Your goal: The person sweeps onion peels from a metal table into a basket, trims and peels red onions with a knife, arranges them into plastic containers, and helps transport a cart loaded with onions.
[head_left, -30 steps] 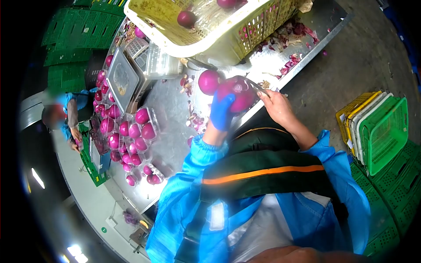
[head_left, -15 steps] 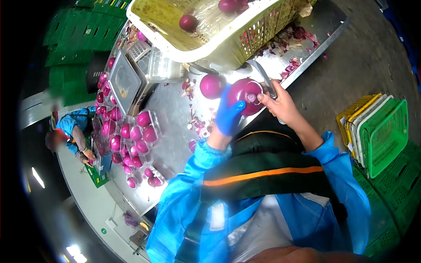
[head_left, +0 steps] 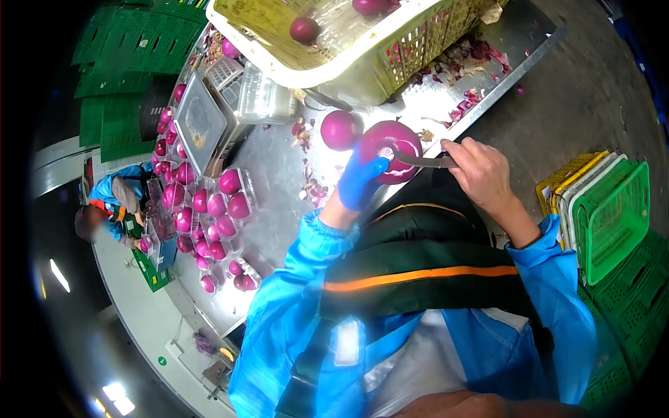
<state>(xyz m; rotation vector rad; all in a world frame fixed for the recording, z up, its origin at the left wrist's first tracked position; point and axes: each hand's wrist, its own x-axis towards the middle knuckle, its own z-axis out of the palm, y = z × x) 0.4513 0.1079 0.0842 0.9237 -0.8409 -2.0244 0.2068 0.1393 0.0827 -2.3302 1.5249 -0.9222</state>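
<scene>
My left hand (head_left: 359,182), in a blue glove, is closed around a large red onion (head_left: 398,139) above the near edge of the metal table. My bare right hand (head_left: 482,171) grips a knife (head_left: 435,162) by its handle. The blade reaches left across the onion, its tip at the pale round end. A second peeled red onion (head_left: 339,130) lies on the table just left of the held one. Scraps of onion skin (head_left: 315,189) are scattered near my left hand.
A yellow crate (head_left: 376,59) holding onions stands at the table's far side. A scale (head_left: 202,125) sits left of it. Several clear packs of onions (head_left: 223,209) cover the left. Stacked baskets (head_left: 613,216) stand at right. A co-worker (head_left: 115,198) is at far left.
My right hand has moved away to the right, and its knife has swung down so the blade crosses the onion's pale end. The onion has turned in my left hand.
</scene>
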